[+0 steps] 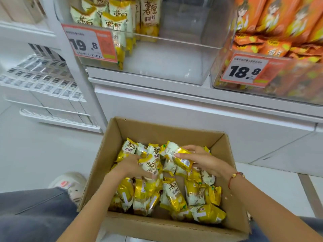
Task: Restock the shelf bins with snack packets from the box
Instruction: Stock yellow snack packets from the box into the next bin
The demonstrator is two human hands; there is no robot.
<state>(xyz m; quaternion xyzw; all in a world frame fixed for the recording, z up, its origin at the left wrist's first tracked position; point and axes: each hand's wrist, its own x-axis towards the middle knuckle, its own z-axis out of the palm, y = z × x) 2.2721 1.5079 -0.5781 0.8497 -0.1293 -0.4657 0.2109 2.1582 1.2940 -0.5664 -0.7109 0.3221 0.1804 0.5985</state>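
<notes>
An open cardboard box (113,149) sits on the floor, filled with several yellow-and-white snack packets (173,193). Both hands are down inside it. My left hand (130,165) grips a white-and-yellow packet (151,167) near the box's middle. My right hand (197,158) holds another packet (180,157) by its gold end, just to the right. Above, a clear shelf bin (174,63) with a 19.8 price tag (90,43) holds a few of the same packets (113,20) at its left; the rest of the bin is bare.
A second clear bin (222,81) at the right, tagged 18.8, is packed with orange packets (272,28). White shelving with boxed goods (43,75) stands at the left. My shoe (70,184) and trouser leg lie left of the box on the pale floor.
</notes>
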